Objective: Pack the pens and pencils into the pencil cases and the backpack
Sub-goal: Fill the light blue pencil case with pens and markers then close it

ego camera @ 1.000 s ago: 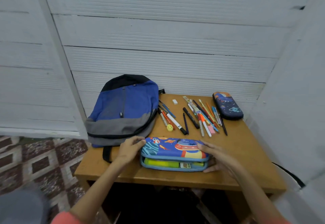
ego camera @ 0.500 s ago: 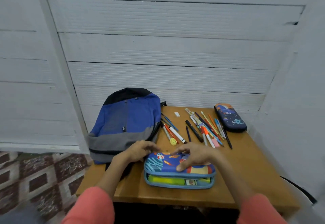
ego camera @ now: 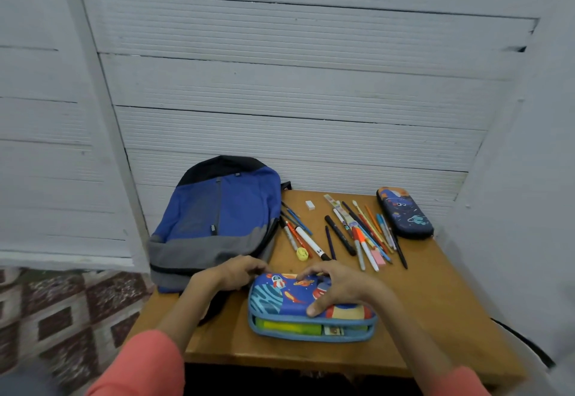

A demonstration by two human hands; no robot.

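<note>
Blue pencil case lies flat near front edge of bench, lid slightly agape, yellow showing in the gap. Right hand arched over lid, fingers curled to its far edge and thumb on top, gripping it; left hand at far left corner, fingers curled, cannot tell if pinching anything. Backpack back left, loose pens and pencils mid-bench, dark pencil case back right.
</note>
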